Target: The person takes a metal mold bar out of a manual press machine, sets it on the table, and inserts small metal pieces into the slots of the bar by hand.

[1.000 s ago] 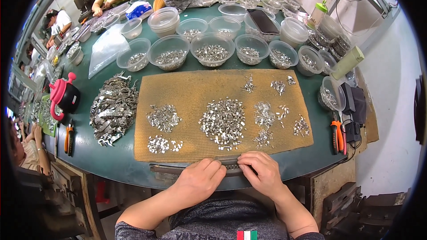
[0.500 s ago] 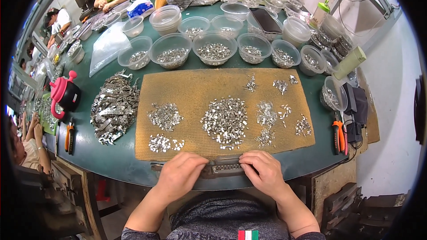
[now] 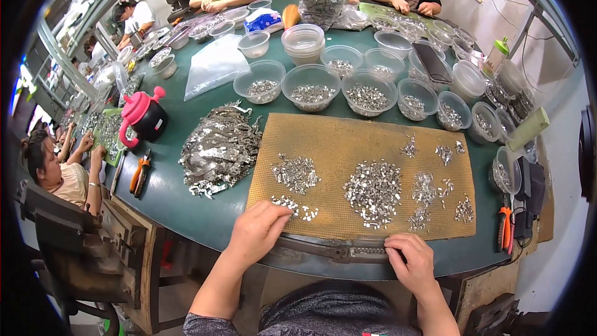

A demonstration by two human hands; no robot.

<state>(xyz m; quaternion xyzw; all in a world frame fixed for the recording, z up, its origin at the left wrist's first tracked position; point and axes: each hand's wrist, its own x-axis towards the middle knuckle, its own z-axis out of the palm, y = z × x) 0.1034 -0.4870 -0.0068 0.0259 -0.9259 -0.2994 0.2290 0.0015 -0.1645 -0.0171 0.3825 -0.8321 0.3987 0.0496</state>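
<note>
My left hand (image 3: pixel 256 231) is over the mat's near left part, thumb and forefinger pinched at a small pile of flat silvery metal pieces (image 3: pixel 307 214). Anything between those fingertips is too small to make out. A dark metal bar-shaped holder (image 3: pixel 311 248) lies along the table's front edge, with a row of small pieces in its slotted section. My right hand (image 3: pixel 413 262) has its thumb and forefinger closed at the right end of this holder. Just beyond lies a large pile of metal pieces (image 3: pixel 373 193) on the brown textured mat (image 3: pixel 336 134).
Clear plastic bowls (image 3: pixel 311 93) of metal parts line the mat's far side. Left of it sit a heap of metal strips (image 3: pixel 221 149), pliers (image 3: pixel 140 174) and a pink-lidded black mug (image 3: pixel 146 115). More pliers (image 3: pixel 504 229) lie at right. Other people work around the table.
My left hand has gone from the holder's left end to the flat pieces on the mat. The right hand stays at the holder. The whole view has swung toward the left.
</note>
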